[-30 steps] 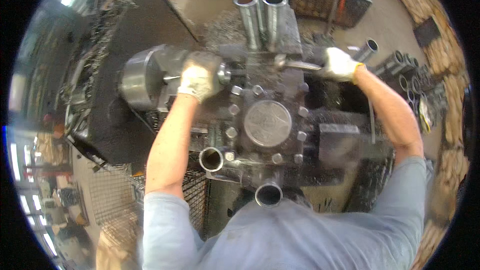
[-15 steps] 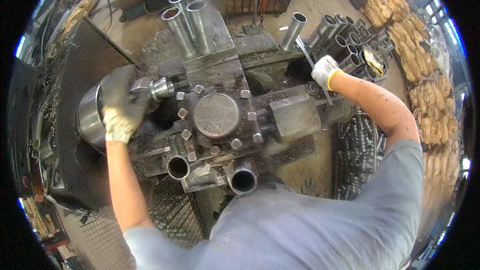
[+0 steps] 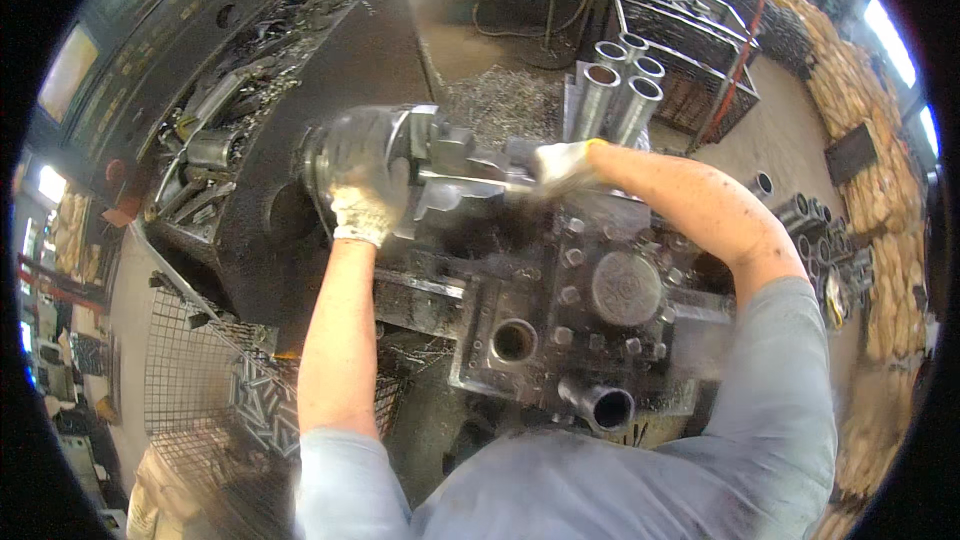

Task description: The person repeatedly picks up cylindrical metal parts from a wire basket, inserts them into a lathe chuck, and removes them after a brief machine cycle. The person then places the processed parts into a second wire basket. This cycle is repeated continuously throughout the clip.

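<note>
My left hand (image 3: 365, 180), in a dirty work glove, wraps over the round steel chuck (image 3: 325, 155) of a dark lathe-like machine. My right hand (image 3: 562, 165), also gloved, reaches across from the right and closes on a grey metal bar (image 3: 470, 178) that points at the chuck; motion blur hides the bar's exact shape. Just below both hands sits the bolted turret block (image 3: 620, 290) with a round cap, an open bore (image 3: 513, 340) and a short steel tube (image 3: 605, 406) sticking out toward me.
A bundle of upright steel tubes (image 3: 620, 90) stands behind the turret. Wire baskets (image 3: 690, 35) and more cut tubes (image 3: 800, 215) lie at the right. Metal chips cover the machine bed (image 3: 490, 90). A mesh guard (image 3: 190, 370) is at lower left.
My right hand has swung from the tubes at the right to the middle, beside the chuck. My left hand stays on the chuck. The view has shifted right and closer.
</note>
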### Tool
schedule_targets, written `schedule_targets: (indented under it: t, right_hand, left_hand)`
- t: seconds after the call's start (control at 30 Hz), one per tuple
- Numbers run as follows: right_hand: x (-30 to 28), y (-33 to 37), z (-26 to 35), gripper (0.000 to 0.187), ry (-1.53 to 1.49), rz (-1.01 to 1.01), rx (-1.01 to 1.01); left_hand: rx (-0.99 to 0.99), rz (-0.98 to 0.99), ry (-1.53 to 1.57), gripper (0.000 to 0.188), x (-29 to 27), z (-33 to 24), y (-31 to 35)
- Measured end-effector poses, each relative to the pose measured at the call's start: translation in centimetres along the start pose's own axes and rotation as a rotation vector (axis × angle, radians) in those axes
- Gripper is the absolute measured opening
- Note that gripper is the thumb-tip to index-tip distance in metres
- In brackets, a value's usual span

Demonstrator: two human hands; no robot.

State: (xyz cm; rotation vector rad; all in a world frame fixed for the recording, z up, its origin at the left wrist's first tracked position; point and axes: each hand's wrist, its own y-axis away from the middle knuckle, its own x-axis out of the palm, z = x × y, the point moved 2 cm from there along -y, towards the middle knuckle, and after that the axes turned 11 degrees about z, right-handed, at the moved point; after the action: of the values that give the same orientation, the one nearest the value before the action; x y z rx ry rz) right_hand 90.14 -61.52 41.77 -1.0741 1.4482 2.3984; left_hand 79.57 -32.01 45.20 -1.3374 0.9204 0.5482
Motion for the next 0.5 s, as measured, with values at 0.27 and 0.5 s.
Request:
schedule_targets:
  t: [0.27, 0.5]
  right_hand:
    - [0.4, 2.9, -0.5, 0.05, -0.038, 0.032, -0.107]
    - [1.2, 18.6, 8.5, 0.034, 0.515, -0.591, 0.506]
  left_hand:
    - [0.008, -0.055, 0.077, 0.059, 0.0, -0.2, 0.1]
    - [-0.001, 0.064, 0.114, 0.062, -1.2, -0.1, -0.4]
